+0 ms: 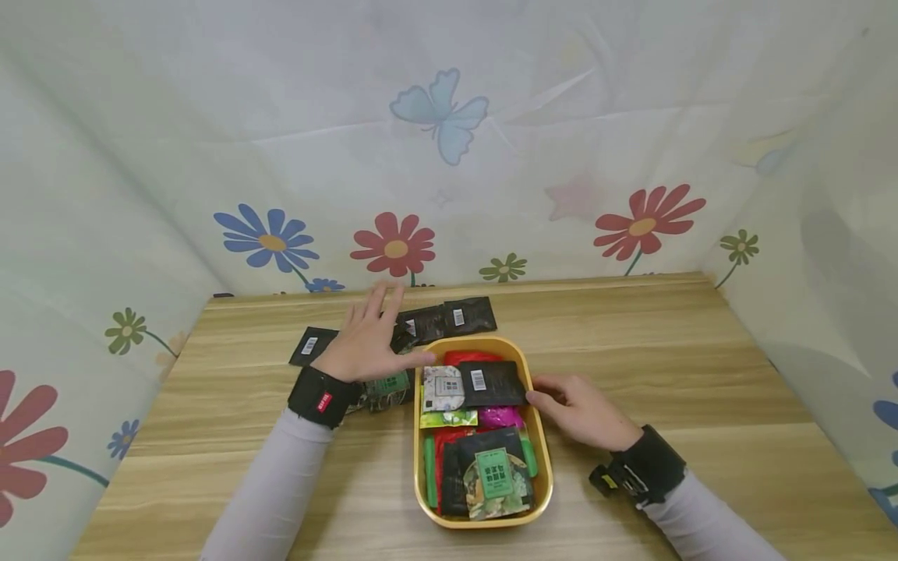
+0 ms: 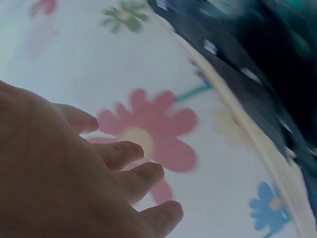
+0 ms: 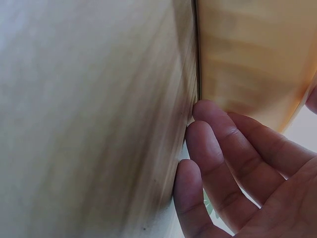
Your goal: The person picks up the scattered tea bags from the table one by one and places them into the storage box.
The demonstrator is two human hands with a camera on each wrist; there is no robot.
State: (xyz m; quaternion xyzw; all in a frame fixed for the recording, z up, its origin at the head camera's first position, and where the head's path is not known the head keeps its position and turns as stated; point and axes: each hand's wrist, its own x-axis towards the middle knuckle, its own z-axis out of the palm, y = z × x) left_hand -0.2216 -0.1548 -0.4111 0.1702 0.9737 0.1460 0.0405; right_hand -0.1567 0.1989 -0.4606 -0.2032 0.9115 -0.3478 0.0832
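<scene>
A yellow plastic basket [image 1: 545, 475] stands in front of me, filled with snack packets. On top lie a black packet [image 1: 500, 383], a white patterned packet [image 1: 442, 388] and a black packet with a green label [image 1: 495, 475]. My left hand [image 1: 368, 335], fingers spread and empty, is over several black packets behind and left of the basket, its thumb close to the basket's rim. It partly hides those packets. My right hand [image 1: 582, 409] rests against the basket's right side, thumb at the rim. In the right wrist view its relaxed fingers [image 3: 205, 146] touch low along the wall.
Two black packets [image 1: 468, 315] with barcode labels lie behind the basket, and another black packet [image 1: 309, 347] lies left of my left hand. The wooden table [image 1: 666, 351] ends at a pale cloth wall [image 1: 302, 156] with printed flowers, which continues along both sides.
</scene>
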